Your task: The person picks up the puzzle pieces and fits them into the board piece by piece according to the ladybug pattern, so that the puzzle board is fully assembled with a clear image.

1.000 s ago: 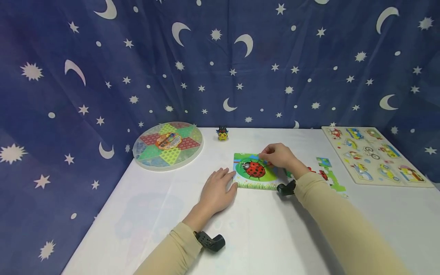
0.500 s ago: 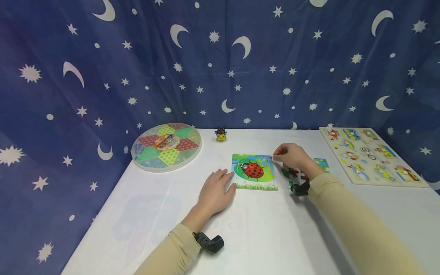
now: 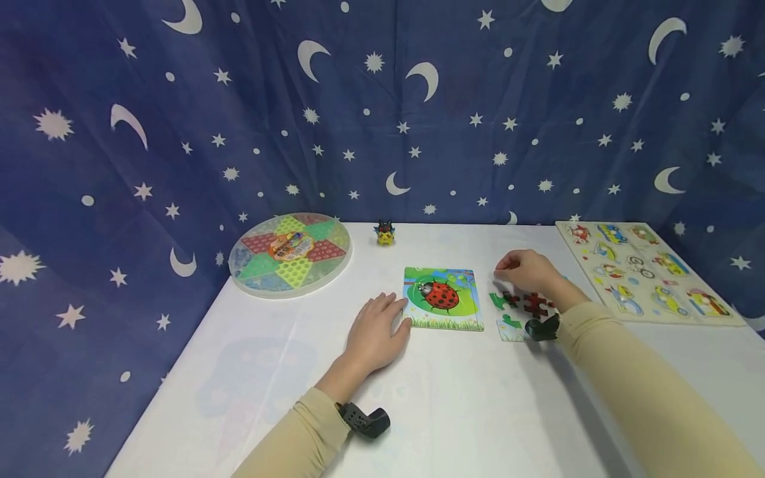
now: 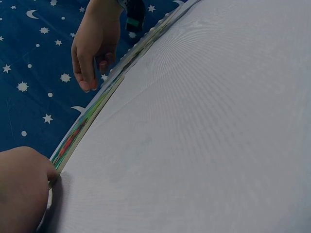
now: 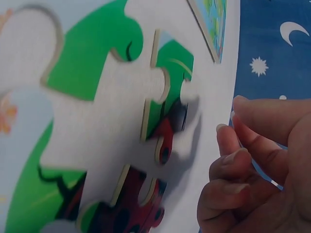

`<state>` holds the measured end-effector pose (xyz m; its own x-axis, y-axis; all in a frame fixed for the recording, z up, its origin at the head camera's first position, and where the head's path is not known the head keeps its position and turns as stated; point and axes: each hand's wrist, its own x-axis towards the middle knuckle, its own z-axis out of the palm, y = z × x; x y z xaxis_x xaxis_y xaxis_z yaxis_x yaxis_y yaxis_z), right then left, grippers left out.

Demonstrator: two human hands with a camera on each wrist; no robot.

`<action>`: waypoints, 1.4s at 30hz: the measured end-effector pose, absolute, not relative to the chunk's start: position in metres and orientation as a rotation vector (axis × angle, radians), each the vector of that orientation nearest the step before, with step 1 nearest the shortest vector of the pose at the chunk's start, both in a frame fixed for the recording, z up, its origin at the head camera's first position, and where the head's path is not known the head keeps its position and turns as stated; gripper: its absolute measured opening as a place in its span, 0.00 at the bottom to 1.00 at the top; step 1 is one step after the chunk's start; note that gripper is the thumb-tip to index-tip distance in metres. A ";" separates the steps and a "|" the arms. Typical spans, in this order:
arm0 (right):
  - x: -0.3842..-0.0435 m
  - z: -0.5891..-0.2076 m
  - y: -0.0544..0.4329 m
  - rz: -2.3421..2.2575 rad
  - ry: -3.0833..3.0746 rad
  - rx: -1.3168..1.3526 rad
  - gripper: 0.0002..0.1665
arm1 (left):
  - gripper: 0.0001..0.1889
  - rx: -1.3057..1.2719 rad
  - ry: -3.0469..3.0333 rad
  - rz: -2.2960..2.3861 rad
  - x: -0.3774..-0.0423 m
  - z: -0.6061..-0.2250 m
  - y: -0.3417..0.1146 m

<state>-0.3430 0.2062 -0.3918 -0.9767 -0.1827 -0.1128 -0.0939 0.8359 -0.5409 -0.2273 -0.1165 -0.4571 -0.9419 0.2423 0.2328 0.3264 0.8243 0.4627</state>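
Observation:
A ladybug jigsaw board lies flat in the middle of the table. My left hand rests at its left edge, fingers extended and touching it; in the left wrist view the board appears edge-on beside that hand. To the board's right, my right hand hovers over loose jigsaw pieces. Its fingers are loosely curled, and I see nothing between thumb and index finger in the right wrist view. Below it are dark red pieces, a green piece and a green-and-black one. The hand and wrist camera hide some pieces.
A round Chinese checkers board lies at the back left. Near the rear edge stands a small yellow-and-black toy figure. A wooden picture-puzzle board lies at the right, and a starry blue curtain hangs behind.
My right hand has moved right, from the board's upper right corner to above the loose pieces, uncovering the board's right side. The left hand has stayed at the board's left edge.

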 end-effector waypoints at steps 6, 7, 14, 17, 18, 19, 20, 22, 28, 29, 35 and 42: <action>-0.342 -0.390 0.219 -0.813 2.861 -0.216 0.16 | 0.25 -0.440 -2.838 -0.761 -0.227 -0.457 -0.116; -0.342 -0.390 0.221 -0.802 2.864 -0.217 0.16 | 0.25 -0.442 -2.839 -0.761 -0.227 -0.457 -0.116; -0.343 -0.392 0.236 -0.771 2.868 -0.179 0.17 | 0.25 -0.449 -2.834 -0.771 -0.227 -0.457 -0.116; -0.341 -0.391 0.238 -0.758 2.860 -0.143 0.17 | 0.26 -0.446 -2.837 -0.771 -0.226 -0.456 -0.115; -0.341 -0.391 0.239 -0.755 2.858 -0.138 0.18 | 0.25 -0.448 -2.834 -0.774 -0.226 -0.456 -0.116; -0.340 -0.390 0.240 -0.747 2.860 -0.136 0.18 | 0.25 -0.447 -2.834 -0.774 -0.226 -0.456 -0.116; -0.340 -0.390 0.241 -0.741 2.861 -0.131 0.18 | 0.25 -0.447 -2.834 -0.774 -0.226 -0.456 -0.115; -0.340 -0.389 0.243 -0.736 2.858 -0.126 0.19 | 0.25 -0.451 -2.827 -0.779 -0.226 -0.456 -0.115; -0.341 -0.389 0.251 -0.722 2.864 -0.132 0.19 | 0.25 -0.450 -2.821 -0.780 -0.226 -0.456 -0.115; -0.341 -0.389 0.252 -0.722 2.866 -0.133 0.19 | 0.25 -0.449 -2.821 -0.778 -0.226 -0.457 -0.115; -0.342 -0.390 0.259 -0.733 2.866 -0.116 0.20 | 0.25 -0.445 -2.827 -0.772 -0.226 -0.457 -0.115; -0.342 -0.388 0.268 -0.693 2.874 -0.062 0.22 | 0.25 -0.440 -2.842 -0.765 -0.226 -0.457 -0.115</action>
<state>-0.3423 0.2684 -0.3885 -0.9821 -0.0835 -0.1689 0.0027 0.8900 -0.4559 -0.2261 -0.1155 -0.4568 -0.9428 0.2383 0.2331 0.3231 0.8252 0.4632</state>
